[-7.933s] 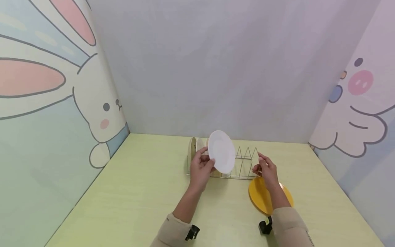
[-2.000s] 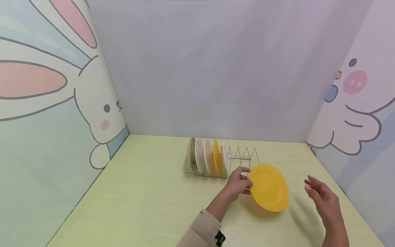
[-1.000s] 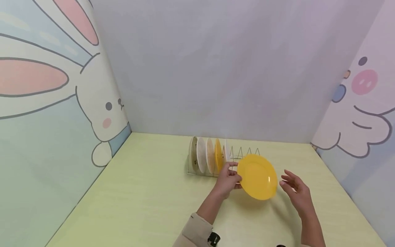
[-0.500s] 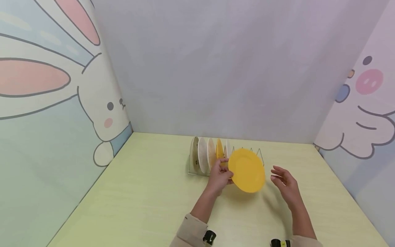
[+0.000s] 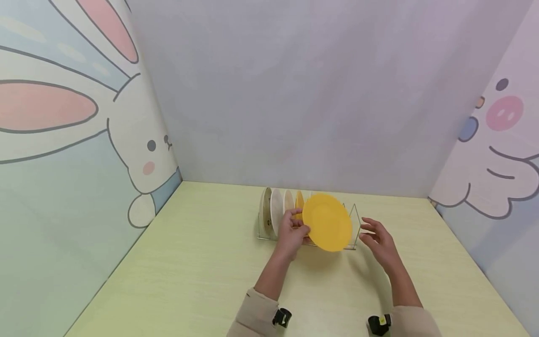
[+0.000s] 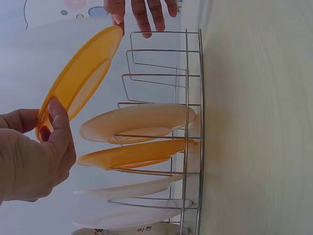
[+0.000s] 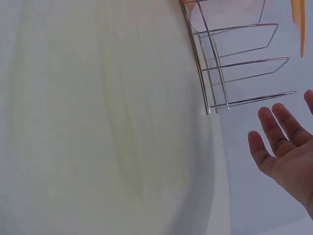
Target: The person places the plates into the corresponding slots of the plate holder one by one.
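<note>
My left hand (image 5: 291, 234) pinches the left rim of a yellow plate (image 5: 327, 223), thumb on its face. The plate is tilted and held up in front of the wire dish rack (image 5: 356, 229), overlapping its right half in the head view. In the left wrist view the yellow plate (image 6: 80, 73) hangs apart from the rack's wires. My right hand (image 5: 379, 241) is beside the rack's right end, fingers loosely bent, holding nothing. The right wrist view shows that hand (image 7: 288, 147) close to the rack's end wire (image 7: 254, 100).
Several plates stand upright in the rack's left slots: a patterned greenish one (image 5: 266, 213), a white one (image 5: 276, 210), a cream one (image 5: 288, 200) and another yellow one (image 5: 299, 200). A further white plate (image 6: 142, 120) stands beyond them. The pale table (image 5: 202, 262) meets a grey back wall (image 5: 286, 103).
Since the earliest frame, the white plate has gone from my left hand into the rack. My left hand now holds the yellow plate, carried left and up to the rack; my right hand has followed.
</note>
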Demonstrator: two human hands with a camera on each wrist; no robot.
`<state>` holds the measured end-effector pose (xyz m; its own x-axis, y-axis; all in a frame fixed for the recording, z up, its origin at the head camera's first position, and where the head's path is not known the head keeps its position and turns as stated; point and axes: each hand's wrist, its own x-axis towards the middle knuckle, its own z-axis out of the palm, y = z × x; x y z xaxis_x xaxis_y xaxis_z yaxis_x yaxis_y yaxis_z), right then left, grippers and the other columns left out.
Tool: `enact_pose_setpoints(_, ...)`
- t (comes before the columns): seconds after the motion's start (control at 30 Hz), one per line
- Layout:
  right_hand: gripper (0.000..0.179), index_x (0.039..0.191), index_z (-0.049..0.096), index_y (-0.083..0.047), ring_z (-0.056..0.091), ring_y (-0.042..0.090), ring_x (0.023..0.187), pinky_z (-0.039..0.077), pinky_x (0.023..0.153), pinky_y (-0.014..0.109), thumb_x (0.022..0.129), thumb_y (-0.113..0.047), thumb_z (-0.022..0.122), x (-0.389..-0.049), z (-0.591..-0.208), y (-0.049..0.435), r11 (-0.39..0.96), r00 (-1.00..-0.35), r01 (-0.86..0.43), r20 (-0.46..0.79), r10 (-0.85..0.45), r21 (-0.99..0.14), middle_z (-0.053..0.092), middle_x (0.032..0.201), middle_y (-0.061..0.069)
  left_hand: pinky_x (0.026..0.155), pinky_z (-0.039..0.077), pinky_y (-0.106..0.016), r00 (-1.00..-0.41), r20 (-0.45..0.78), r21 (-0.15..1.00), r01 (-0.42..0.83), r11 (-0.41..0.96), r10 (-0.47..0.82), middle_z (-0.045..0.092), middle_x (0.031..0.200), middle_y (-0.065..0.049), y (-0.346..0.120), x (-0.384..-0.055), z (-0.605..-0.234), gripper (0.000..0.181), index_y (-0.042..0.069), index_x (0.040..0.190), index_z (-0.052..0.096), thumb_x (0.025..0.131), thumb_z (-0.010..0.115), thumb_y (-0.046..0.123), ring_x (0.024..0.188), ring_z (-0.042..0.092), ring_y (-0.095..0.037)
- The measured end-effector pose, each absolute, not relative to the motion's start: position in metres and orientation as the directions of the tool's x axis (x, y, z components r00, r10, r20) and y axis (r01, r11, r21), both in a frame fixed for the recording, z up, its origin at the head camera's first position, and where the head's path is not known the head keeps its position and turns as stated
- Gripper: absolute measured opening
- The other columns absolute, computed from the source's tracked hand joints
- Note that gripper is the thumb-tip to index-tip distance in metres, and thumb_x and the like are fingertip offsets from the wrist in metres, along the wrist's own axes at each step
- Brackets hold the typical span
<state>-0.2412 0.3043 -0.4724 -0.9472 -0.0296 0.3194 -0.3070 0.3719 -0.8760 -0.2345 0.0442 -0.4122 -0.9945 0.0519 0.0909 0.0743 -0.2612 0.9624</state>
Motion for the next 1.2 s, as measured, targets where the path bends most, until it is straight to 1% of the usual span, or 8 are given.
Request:
enact_pose_setpoints(0.07,0.047,0.137,0.038,-0.003,0.052,-0.001,0.096,0.045,0.076,0.016,0.094,-0.014,0.055,-0.245,-0.47,0.303,0.38,-0.945,-0.313,0.326,-0.031,-0.87,0.048,0.123,0.025,0.056,0.053,-0.032,-0.994,0.104,0.961,0.091,-0.262,0.038,0.044,0.084,-0.008,0.044,-0.235,-0.41,0.046,0.006,0.12,0.048,0.077,0.057,-0.011,0.065,0.052,-0.016)
enact_pose_setpoints(0.27,0.049,0.137,0.037,-0.001,0.053,0.005,0.094,0.046,0.074,0.017,0.093,-0.013,0.056,-0.258,-0.466,0.296,0.372,-0.942,-0.314,0.334,-0.01,-0.874,0.049,0.121,0.022,0.061,0.054,-0.044,-0.989,0.146,0.955,0.146,-0.257,-0.019,0.039,0.084,-0.007,0.049,-0.238,-0.405,0.045,0.007,0.119,0.05,0.078,0.053,-0.013,0.067,0.049,-0.015)
enact_pose_setpoints(0.5,0.047,0.139,0.037,-0.005,0.055,0.004,0.089,0.045,0.073,0.02,0.096,-0.016,0.052,-0.272,-0.473,0.29,0.376,-0.954,-0.262,0.298,0.039,-0.889,0.051,0.121,0.025,0.054,0.053,-0.034,-0.973,0.196,0.953,0.218,-0.21,-0.121,0.04,0.084,-0.007,0.054,-0.24,-0.398,0.045,0.01,0.117,0.051,0.078,0.053,-0.013,0.067,0.048,-0.016)
enact_pose_setpoints(0.67,0.04,0.136,0.039,-0.003,0.063,0.013,0.082,0.051,0.072,0.03,0.098,-0.016,0.045,-0.279,-0.479,0.291,0.318,-0.96,-0.219,0.262,0.1,-0.923,0.058,0.109,0.025,0.053,0.053,-0.031,-0.958,0.228,0.949,0.259,-0.18,-0.176,0.041,0.084,-0.008,0.054,-0.244,-0.394,0.045,0.007,0.118,0.05,0.078,0.054,-0.012,0.067,0.05,-0.016)
enact_pose_setpoints(0.77,0.036,0.133,0.041,-0.002,0.064,0.016,0.077,0.053,0.072,0.035,0.099,-0.013,0.041,-0.282,-0.481,0.291,0.241,-0.961,-0.206,0.243,0.134,-0.949,0.061,0.1,0.024,0.057,0.054,-0.038,-0.955,0.229,0.95,0.261,-0.169,-0.19,0.041,0.084,-0.008,0.054,-0.247,-0.394,0.045,0.008,0.119,0.05,0.079,0.054,-0.012,0.068,0.05,-0.016)
enact_pose_setpoints(0.93,0.03,0.126,0.046,-0.002,0.061,0.016,0.065,0.054,0.064,0.031,0.098,-0.008,0.04,-0.284,-0.48,0.29,0.085,-0.96,-0.221,0.232,0.156,-0.971,0.06,0.077,0.013,0.061,0.054,-0.047,-0.945,0.236,0.952,0.272,-0.143,-0.226,0.041,0.083,-0.007,0.054,-0.25,-0.396,0.046,0.01,0.119,0.049,0.079,0.053,-0.011,0.068,0.049,-0.017)
enact_pose_setpoints(1.13,0.022,0.117,0.05,-0.016,0.057,0.016,0.057,0.053,0.057,0.029,0.098,-0.01,0.042,-0.283,-0.48,0.289,-0.034,-0.974,-0.19,0.184,0.13,-0.981,0.058,0.066,0.006,0.053,0.049,-0.03,-0.915,0.285,0.948,0.313,-0.055,-0.285,0.043,0.077,-0.003,0.057,-0.256,-0.397,0.045,0.009,0.118,0.049,0.078,0.054,-0.011,0.065,0.048,-0.016)
enact_pose_setpoints(1.2,0.021,0.118,0.049,-0.017,0.057,0.015,0.056,0.053,0.056,0.029,0.099,-0.011,0.041,-0.282,-0.479,0.289,-0.045,-0.977,-0.181,0.175,0.12,-0.982,0.057,0.065,0.006,0.053,0.047,-0.027,-0.906,0.301,0.946,0.323,-0.028,-0.296,0.043,0.075,-0.003,0.058,-0.258,-0.397,0.045,0.009,0.117,0.049,0.077,0.054,-0.012,0.066,0.048,-0.016)
